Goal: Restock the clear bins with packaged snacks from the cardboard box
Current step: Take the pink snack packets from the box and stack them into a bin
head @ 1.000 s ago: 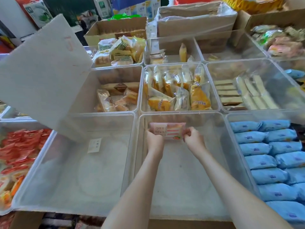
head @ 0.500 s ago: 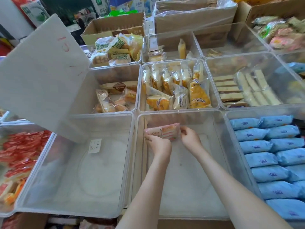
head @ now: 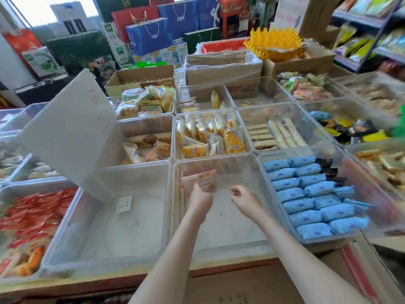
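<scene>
Head view: pink-and-white plastic-wrapped snack packet (head: 197,179) stands at the far left corner inside the front-middle clear plastic bin (head: 223,227). Left hand (head: 200,199) touches its lower edge, fingers curled; can't tell if gripping. Right hand (head: 243,196) just beside, loosely curled, holding nothing.

Blue gift bag (head: 149,36) at the back; yellow spiked tray (head: 274,42) to its right
</scene>
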